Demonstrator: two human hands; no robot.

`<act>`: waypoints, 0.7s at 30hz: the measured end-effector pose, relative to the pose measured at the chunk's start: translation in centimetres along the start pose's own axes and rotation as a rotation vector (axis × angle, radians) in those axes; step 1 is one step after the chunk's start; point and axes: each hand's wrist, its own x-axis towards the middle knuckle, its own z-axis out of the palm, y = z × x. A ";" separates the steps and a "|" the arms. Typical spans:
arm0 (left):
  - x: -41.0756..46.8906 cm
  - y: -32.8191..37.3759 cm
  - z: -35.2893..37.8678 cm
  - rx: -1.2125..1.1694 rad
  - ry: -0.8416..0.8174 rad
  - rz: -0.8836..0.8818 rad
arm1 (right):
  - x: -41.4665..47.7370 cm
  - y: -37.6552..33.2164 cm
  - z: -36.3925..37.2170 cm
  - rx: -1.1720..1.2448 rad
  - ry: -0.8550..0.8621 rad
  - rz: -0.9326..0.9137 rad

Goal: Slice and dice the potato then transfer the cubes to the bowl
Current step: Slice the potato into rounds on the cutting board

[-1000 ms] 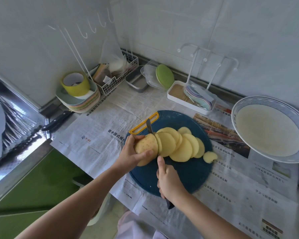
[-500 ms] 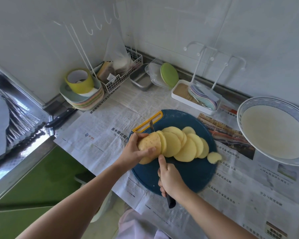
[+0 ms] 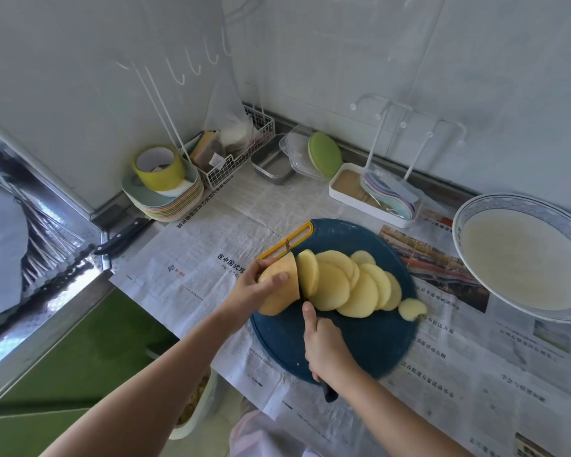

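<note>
On a round dark blue cutting board (image 3: 360,344) with a yellow handle lies the uncut end of a potato (image 3: 282,293), gripped by my left hand (image 3: 254,286). My right hand (image 3: 323,347) grips a black-handled knife (image 3: 297,285); its blade stands down through the potato, right beside my left fingers. Several round yellow slices (image 3: 350,285) lie fanned out to the right of the blade, and one small piece (image 3: 411,310) sits at the board's right edge. A large white bowl with a blue patterned rim (image 3: 521,258) stands empty at the right.
Newspaper (image 3: 195,258) covers the counter. A second black-handled knife (image 3: 122,237) lies at the left. Stacked plates with a yellow cup (image 3: 164,183), a wire basket (image 3: 231,150), a metal tray (image 3: 271,164) and a white rack tray (image 3: 373,197) line the back wall.
The knife blade has gone down through the potato and a fresh slice leans away from the uncut end. The camera has shifted slightly.
</note>
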 end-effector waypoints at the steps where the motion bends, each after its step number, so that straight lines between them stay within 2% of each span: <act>1: -0.2 -0.2 0.0 -0.024 0.011 0.009 | 0.0 0.0 -0.1 0.021 0.002 0.014; 5: -1.5 -1.5 0.1 -0.111 0.060 0.064 | -0.5 -0.4 -0.8 0.218 -0.027 0.048; 9: -2.2 -1.8 0.6 -0.102 0.083 0.124 | -1.4 -0.5 -2.2 0.465 -0.158 0.086; 16: -2.2 -1.9 1.5 -0.034 0.116 0.115 | -3.3 -0.9 -5.9 0.427 -0.115 -0.154; 21: -2.3 -1.6 1.9 -0.056 0.136 0.114 | -5.1 -1.5 -6.2 0.405 -0.138 -0.221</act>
